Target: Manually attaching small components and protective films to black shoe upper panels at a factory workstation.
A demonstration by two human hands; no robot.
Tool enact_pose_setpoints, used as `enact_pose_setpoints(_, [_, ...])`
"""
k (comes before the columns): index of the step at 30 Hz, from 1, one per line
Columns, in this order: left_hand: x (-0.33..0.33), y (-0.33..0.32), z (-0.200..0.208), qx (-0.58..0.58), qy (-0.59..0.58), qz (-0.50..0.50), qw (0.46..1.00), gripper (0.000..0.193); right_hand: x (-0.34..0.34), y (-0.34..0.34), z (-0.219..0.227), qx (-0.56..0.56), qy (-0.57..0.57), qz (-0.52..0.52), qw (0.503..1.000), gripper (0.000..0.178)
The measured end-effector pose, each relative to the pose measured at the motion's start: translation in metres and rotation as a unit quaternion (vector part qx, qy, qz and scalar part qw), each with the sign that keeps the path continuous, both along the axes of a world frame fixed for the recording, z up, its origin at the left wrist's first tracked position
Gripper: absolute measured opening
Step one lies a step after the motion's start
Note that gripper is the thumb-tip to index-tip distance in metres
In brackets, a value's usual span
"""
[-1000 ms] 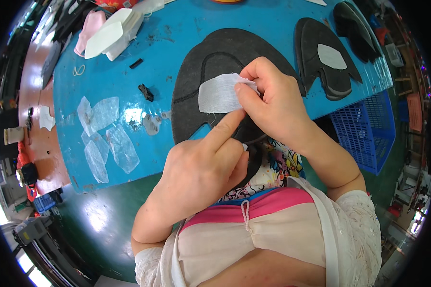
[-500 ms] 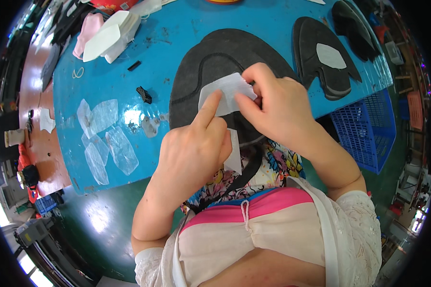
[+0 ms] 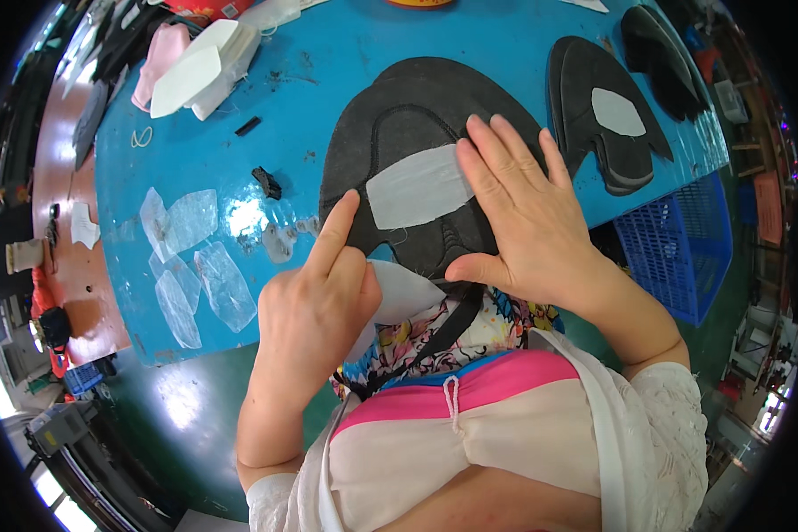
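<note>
A dark grey foam piece [image 3: 408,102] with a stitched curved line lies on the table edge in front of me. Across its middle sits a light grey-white patch [image 3: 417,186]. My right hand [image 3: 528,217] is flat with fingers spread, covering the patch's right end. At the left, my left hand [image 3: 315,297] points its index finger onto the foam beside the patch. Its other fingers are curled round white patches [image 3: 402,293] that stick out under the palm over my lap; how many is hidden.
Clear film backings [image 3: 226,279] lie on the blue table [image 3: 328,40] at left. A stack of white patches [image 3: 195,75] stands at the far left. More dark foam pieces [image 3: 581,75], one bearing a patch, lie at right. A blue crate [image 3: 674,244] stands below the table's right edge.
My right hand has gone from pinching the patch's edge to lying flat on it. My left hand has drawn back toward me and left, its index finger off the patch.
</note>
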State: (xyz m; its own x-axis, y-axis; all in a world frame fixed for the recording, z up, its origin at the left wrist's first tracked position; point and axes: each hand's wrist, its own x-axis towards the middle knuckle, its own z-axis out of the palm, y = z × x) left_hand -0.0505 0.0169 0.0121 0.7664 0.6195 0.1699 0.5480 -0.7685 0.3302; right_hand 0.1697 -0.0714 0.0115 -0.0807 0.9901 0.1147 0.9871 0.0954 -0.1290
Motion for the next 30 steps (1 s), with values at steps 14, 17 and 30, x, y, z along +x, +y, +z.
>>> enact_pose_setpoints(14, [-0.015,-0.024,0.002,-0.101,-0.155,0.033,0.982,0.015,0.015,0.006,-0.019,0.161,-0.024,-0.137,0.977,0.058])
enact_pose_setpoints(17, [-0.012,-0.035,0.003,-0.202,-0.217,0.020,0.955,0.012,0.011,0.006,-0.016,0.203,0.014,-0.124,0.971,0.045])
enact_pose_setpoints(30, [0.020,-0.020,0.005,-0.353,-0.387,-0.001,0.852,0.019,0.216,-0.036,-0.006,0.290,0.431,-0.295,0.802,0.024])
